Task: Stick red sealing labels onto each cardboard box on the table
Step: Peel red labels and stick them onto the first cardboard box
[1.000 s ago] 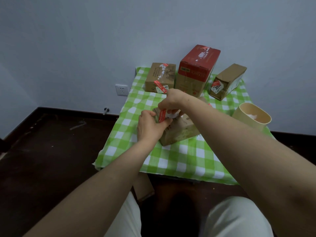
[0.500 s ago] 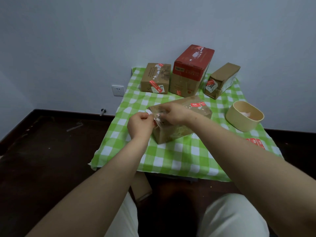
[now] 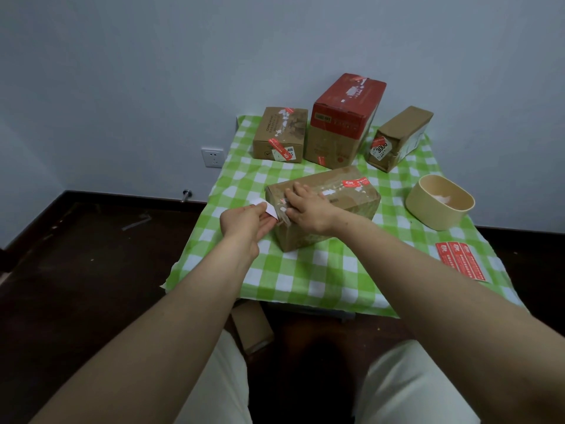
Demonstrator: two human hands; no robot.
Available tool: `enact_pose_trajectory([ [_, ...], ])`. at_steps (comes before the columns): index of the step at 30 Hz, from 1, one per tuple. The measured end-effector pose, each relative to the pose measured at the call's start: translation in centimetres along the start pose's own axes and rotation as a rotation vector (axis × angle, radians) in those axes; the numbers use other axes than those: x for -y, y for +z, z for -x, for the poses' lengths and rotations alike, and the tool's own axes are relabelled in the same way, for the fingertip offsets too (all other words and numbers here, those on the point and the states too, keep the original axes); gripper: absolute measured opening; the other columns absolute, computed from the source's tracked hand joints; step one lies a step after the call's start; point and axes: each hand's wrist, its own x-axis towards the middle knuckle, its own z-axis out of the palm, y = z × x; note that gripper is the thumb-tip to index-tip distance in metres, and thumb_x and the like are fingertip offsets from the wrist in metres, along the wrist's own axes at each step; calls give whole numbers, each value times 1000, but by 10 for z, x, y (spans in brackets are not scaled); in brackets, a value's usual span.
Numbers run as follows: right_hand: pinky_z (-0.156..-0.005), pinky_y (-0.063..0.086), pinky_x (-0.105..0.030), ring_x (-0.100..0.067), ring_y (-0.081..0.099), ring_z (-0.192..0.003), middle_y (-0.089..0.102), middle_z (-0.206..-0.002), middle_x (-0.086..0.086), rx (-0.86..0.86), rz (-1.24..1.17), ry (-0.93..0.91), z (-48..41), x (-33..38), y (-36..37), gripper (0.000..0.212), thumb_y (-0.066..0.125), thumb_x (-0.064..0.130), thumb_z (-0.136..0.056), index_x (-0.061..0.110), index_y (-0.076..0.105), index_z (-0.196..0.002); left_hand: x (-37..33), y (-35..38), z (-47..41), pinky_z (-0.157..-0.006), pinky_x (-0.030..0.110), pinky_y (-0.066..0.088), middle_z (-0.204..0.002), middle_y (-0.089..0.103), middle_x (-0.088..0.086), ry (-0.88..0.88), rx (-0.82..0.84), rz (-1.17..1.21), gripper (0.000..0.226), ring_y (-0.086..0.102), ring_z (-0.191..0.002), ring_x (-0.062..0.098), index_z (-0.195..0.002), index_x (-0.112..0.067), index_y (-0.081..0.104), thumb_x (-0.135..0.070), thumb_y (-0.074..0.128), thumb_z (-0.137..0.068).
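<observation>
Before the middle box the cloth lies open, and left of it too (beyond my left hand, pinching a paper strip). Behind it a small box, a red-topped box and a slim box block reach; right of it, a tub and a label sheet.

I'm looking at a small table under a green-and-white checked cloth. Directly beneath the right hand sits a brown cardboard box, lying at an angle on the cloth. The left hand is just beside its left end, pinching a white paper strip. Beyond both hands, near the far edge, three more stand in a row: a small brown box, a tall red-topped box, and a narrow box turned at an angle. Right of the right hand there's a beige tub, and nearer me than the tub a sheet of red labels lies flat.
</observation>
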Motion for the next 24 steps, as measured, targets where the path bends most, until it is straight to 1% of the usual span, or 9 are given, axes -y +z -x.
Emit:
enact_pose_trajectory([
  [2, -116, 1, -42, -26, -4, -146, -4, -159, -12, 9, 0, -1, 1, 0, 0, 54, 27, 30, -102, 12, 9, -150, 0, -1, 1, -78, 33, 53, -80, 62, 18, -10, 4, 15, 10, 64, -72, 24, -98, 7, 55, 5, 56, -89],
  [5, -116, 1, -42, -26, -4, -146, -5, -158, -13, 18, 3, -2, 1, 1, -1, 55, 27, 30, -102, 12, 8, -150, 1, -3, 3, -77, 32, 53, -79, 62, 18, -21, 4, 42, 9, 64, -81, 28, -99, 7, 54, 5, 55, -90],
  [6, -116, 1, -42, -26, -4, -146, -5, -158, -12, 19, 6, -1, 1, 1, -1, 55, 27, 30, -102, 12, 8, -150, 1, -4, 4, -76, 31, 53, -79, 62, 18, -23, 2, 46, 8, 64, -81, 27, -99, 6, 54, 4, 54, -90],
  [9, -116, 1, -42, -26, -4, -146, -5, -158, -12, 19, 12, 2, 1, 0, -1, 55, 27, 30, -102, 12, 7, -150, 2, -5, 5, -65, 29, 60, -78, 61, 17, -28, -3, 51, 8, 63, -71, 23, -98, 6, 54, 3, 55, -91],
  [12, -117, 1, -42, -25, -4, -146, -5, -158, -12, 21, 12, 1, 1, 1, -1, 56, 27, 30, -102, 11, 6, -150, 3, -7, 5, -59, 24, 57, -77, 61, 16, -39, -16, 51, 6, 62, -67, 21, -97, 6, 55, 3, 55, -91],
  [17, -118, 0, -43, -25, -4, -146, -5, -159, -12, 23, 7, 2, 2, 0, -1, 55, 27, 30, -102, 12, 6, -150, 6, -10, 5, -62, 23, 57, -76, 61, 16, -51, -43, 69, 4, 63, -66, 21, -95, 5, 55, 3, 54, -92],
  [24, -117, 0, -42, -25, -4, -146, -5, -159, -11, 20, -4, 4, 4, 0, -2, 55, 28, 30, -102, 13, 7, -150, 6, -13, 6, -64, 25, 58, -76, 61, 14, -24, -59, 75, 3, 63, -67, 20, -93, 4, 55, 4, 56, -90],
])
